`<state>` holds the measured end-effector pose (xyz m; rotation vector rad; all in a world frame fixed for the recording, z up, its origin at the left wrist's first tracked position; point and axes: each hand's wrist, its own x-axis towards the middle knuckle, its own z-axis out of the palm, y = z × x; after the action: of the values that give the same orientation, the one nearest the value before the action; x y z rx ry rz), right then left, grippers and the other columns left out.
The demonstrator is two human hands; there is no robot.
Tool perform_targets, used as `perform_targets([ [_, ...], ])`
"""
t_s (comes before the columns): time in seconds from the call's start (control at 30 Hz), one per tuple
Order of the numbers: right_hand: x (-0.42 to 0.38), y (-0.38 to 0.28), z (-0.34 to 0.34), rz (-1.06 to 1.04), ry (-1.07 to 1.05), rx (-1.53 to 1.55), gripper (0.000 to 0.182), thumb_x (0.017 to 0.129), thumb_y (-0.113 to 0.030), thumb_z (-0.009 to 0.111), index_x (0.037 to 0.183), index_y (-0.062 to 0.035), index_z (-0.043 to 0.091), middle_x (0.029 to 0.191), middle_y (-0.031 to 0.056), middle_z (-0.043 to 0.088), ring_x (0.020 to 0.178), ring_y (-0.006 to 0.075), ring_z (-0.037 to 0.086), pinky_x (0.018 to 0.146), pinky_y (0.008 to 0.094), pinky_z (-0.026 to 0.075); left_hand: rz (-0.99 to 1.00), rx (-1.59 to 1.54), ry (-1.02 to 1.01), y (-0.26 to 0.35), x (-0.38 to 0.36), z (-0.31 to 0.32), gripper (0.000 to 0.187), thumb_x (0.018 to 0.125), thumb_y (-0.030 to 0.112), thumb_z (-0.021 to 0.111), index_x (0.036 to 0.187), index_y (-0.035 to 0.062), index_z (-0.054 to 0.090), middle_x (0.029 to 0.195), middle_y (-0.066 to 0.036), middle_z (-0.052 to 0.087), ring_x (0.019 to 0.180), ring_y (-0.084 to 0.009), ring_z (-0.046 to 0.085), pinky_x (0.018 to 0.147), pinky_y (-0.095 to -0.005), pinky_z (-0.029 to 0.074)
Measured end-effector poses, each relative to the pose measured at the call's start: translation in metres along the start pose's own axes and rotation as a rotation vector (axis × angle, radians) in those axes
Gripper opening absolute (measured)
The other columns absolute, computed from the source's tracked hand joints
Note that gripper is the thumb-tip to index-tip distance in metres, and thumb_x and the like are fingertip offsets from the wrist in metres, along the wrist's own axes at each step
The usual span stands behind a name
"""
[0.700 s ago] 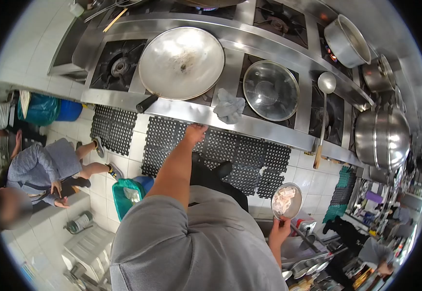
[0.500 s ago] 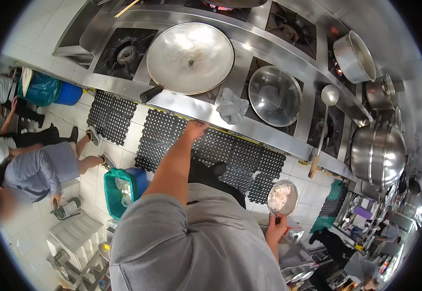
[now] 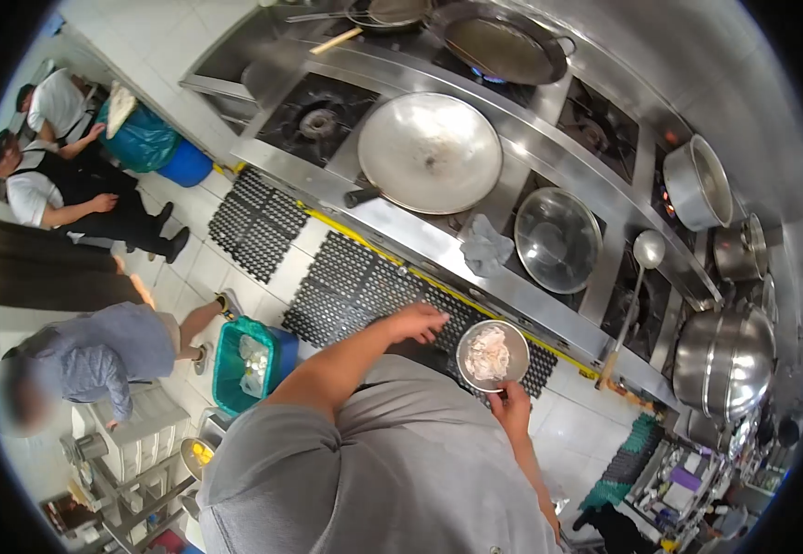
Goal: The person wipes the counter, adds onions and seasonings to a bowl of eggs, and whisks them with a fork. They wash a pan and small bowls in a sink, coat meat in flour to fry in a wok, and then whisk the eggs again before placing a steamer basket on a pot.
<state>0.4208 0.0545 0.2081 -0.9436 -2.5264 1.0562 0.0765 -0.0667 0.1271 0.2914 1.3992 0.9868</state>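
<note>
My right hand (image 3: 512, 404) grips the near rim of a round metal bowl (image 3: 463, 367). Pale, shredded-looking pieces of food (image 3: 489, 353), perhaps raw meat, lie inside it. Left of the bowl and a little apart from it is my left hand (image 3: 418, 323), its fingers loosely bent and nothing seen in them. Beyond both hands, on the stove, sits a large wok (image 3: 429, 152) with a dark-ended handle. A crumpled grey cloth (image 3: 486, 247) lies on the stove's front edge, beside a smaller metal pan (image 3: 558, 242).
A long-handled ladle (image 3: 637, 286) rests across the stove with its handle over the front edge. Pots (image 3: 724, 365) stand to the right. At left are a lined bin (image 3: 235, 395), a person in grey (image 3: 110, 346) and two more people. Rubber mats (image 3: 337, 295) cover the floor.
My right hand has brought the bowl leftward and up, in front of my body. My left hand has moved away from the stove edge toward the bowl. The view has shifted.
</note>
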Motion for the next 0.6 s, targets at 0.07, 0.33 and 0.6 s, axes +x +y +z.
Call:
perform_targets([
  [0.07, 0.035, -0.016, 0.015, -0.054, -0.143, 0.037, 0.026, 0.087, -0.011, 0.086, 0.102, 0.0, 0.068, 0.087, 0.0169, 0.07, 0.073, 0.028, 0.073, 0.065, 0.0381, 0.057, -0.029, -0.097, -0.109, 0.021, -0.034, 0.001, 0.054, 0.104, 0.052, 0.07, 0.126, 0.0022, 0.066, 0.112, -0.012, 0.07, 0.093, -0.0213, 0.071, 0.076, -0.0373, 0.062],
  [0.33, 0.089, -0.076, 0.072, -0.17, -0.173, 0.168, 0.025, 0.089, -0.016, 0.083, 0.103, -0.0014, 0.068, 0.096, 0.0186, 0.069, 0.083, 0.0381, 0.07, 0.075, 0.0452, 0.057, 0.02, -0.022, 0.02, 0.04, -0.077, -0.078, 0.039, 0.105, 0.038, 0.069, 0.121, 0.0036, 0.061, 0.108, -0.013, 0.071, 0.089, -0.0228, 0.075, 0.071, -0.0377, 0.065],
  [0.6, -0.036, -0.11, 0.117, 0.535, 0.384, 0.183, 0.029, 0.091, -0.026, 0.08, 0.106, -0.0032, 0.07, 0.098, 0.021, 0.071, 0.093, 0.0428, 0.071, 0.082, 0.0517, 0.057, -0.26, 0.611, -0.282, -0.004, 0.021, -0.169, 0.035, 0.109, 0.033, 0.063, 0.124, 0.0013, 0.062, 0.101, -0.011, 0.071, 0.077, -0.0216, 0.07, 0.066, -0.0379, 0.06],
])
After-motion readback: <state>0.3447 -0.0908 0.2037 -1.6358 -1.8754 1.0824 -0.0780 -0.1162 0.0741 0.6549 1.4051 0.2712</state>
